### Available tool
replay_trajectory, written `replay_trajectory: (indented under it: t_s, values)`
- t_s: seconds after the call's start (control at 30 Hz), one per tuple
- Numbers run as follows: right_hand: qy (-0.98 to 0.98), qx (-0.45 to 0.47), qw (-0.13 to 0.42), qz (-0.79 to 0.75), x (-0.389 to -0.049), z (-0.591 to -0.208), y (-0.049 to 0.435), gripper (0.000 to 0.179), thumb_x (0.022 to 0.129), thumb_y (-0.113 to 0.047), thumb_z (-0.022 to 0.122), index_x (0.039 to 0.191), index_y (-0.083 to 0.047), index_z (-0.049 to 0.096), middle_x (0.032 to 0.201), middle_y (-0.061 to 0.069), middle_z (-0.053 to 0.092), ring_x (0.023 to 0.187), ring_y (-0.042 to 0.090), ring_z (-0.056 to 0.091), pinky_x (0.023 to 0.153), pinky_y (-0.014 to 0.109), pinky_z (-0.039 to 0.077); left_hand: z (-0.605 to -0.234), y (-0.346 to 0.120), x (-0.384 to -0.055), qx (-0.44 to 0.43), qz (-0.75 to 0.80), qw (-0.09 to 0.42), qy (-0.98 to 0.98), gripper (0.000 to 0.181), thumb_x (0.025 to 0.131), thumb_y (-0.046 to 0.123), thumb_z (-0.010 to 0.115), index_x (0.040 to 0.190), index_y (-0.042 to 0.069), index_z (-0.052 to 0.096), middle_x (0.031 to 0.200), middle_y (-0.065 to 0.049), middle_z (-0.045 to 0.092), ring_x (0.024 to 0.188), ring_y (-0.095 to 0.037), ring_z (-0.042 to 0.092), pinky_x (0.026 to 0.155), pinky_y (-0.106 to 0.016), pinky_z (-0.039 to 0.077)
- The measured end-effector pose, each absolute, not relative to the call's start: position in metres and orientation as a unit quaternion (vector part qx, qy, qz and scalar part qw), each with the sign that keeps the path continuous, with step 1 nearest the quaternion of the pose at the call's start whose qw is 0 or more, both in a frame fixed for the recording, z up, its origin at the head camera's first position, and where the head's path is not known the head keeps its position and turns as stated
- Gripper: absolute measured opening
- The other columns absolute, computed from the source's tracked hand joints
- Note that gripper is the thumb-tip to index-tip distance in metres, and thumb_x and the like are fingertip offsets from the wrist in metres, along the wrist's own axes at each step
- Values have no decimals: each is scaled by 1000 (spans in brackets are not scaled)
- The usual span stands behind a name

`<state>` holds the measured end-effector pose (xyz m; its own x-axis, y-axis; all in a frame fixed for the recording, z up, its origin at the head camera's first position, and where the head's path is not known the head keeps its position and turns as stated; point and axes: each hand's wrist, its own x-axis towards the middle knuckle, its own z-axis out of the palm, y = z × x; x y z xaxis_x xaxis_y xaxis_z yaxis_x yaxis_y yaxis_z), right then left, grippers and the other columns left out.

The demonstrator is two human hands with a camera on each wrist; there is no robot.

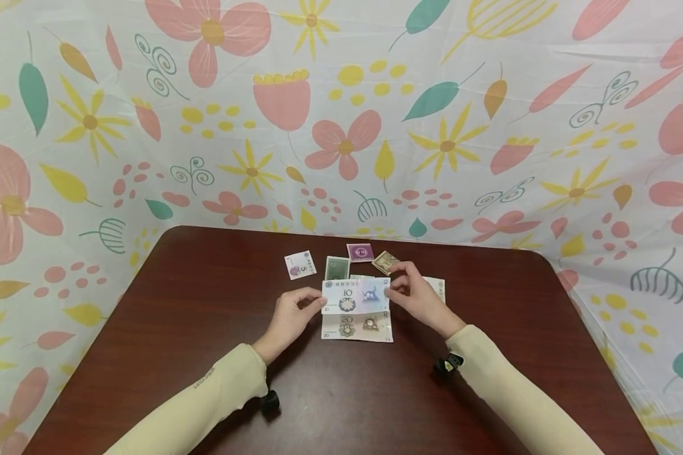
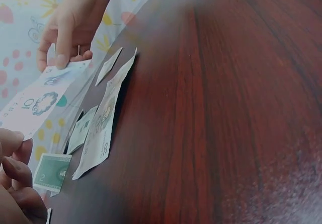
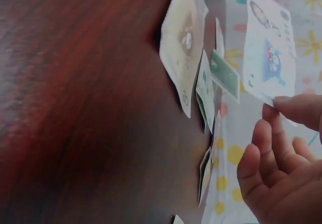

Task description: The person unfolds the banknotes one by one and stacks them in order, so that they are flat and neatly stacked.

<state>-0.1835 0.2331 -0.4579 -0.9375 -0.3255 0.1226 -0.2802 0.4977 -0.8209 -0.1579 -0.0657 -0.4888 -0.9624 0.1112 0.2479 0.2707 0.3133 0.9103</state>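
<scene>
1. Left hand (image 1: 291, 314) is pinching the left end of a pale blue-and-white rectangular paper note marked 10 (image 1: 347, 297).
2. Right hand (image 1: 418, 297) is pinching its right end, thumb against finger.
3. Note is hanging raised over the dark red-brown wooden table (image 1: 364, 404), between both hands.
4. Brownish paper note marked 20 (image 1: 355, 328) is lying bowed on the table, nearer its front edge than the other notes.
5. Nearer the far edge: green paper note (image 1: 337, 268), purple paper note (image 1: 360, 253), gold-brown paper note (image 1: 384, 261) are lying grouped; white-and-purple paper note marked 5 (image 1: 300, 265) is sitting left of them.
</scene>
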Motion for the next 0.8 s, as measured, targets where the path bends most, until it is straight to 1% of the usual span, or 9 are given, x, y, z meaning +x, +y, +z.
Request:
replay_trajectory:
  t_s: [0.1, 0.17, 0.23, 0.3, 0.4, 0.53, 0.8]
  values:
    - [869, -174, 13, -464, -178, -457, 234, 40, 98, -4, 71, 126, -1, 42, 91, 9, 74, 79, 14, 60, 74, 27, 45, -489, -66, -157, -115, -576, 64, -807, 6, 91, 7, 78, 95, 2, 79, 82, -6, 75, 71, -6, 61, 67, -22, 50]
    - [875, -173, 5, -451, -174, -457, 235, 35, 98, -5, 72, 119, -5, 45, 90, 6, 73, 79, 14, 60, 74, 27, 45, -489, -65, -157, -114, -578, 59, -806, 6, 92, 6, 78, 96, 2, 77, 82, -6, 75, 68, -5, 59, 66, -22, 49]
    - [884, -173, -1, -434, -171, -457, 236, 28, 97, -7, 73, 112, -9, 50, 91, 2, 71, 81, 14, 60, 75, 28, 46, -489, -65, -156, -111, -578, 47, -807, 12, 92, 5, 77, 103, 3, 73, 81, -6, 74, 62, -5, 55, 62, -22, 47]
    - [896, -176, -3, -408, -168, -457, 236, 20, 97, -9, 74, 107, -12, 58, 92, -2, 70, 84, 14, 61, 76, 30, 47, -489, -65, -155, -112, -568, 38, -814, 16, 93, 5, 75, 107, 6, 68, 82, -5, 74, 60, -4, 52, 60, -22, 44]
    - [909, -177, -2, -377, -165, -459, 236, 11, 96, -10, 75, 101, -16, 67, 92, -5, 68, 85, 15, 60, 76, 31, 48, -487, -64, -153, -123, -537, 30, -834, 16, 95, 7, 74, 108, 11, 65, 85, -1, 73, 58, -5, 48, 59, -23, 41]
    - [914, -186, 9, -361, -163, -462, 236, 8, 97, -8, 73, 102, -13, 70, 92, -4, 71, 83, 14, 61, 76, 33, 50, -485, -65, -151, -143, -497, 34, -855, 7, 94, 7, 74, 98, 12, 71, 86, 0, 71, 60, -7, 49, 61, -25, 43]
    - [912, -216, 33, -346, -158, -470, 236, 7, 96, -4, 71, 101, -8, 69, 90, -3, 71, 83, 11, 63, 78, 32, 52, -490, -67, -148, -168, -439, 22, -882, 7, 91, 8, 78, 93, 13, 73, 84, 3, 73, 64, -6, 53, 64, -26, 46]
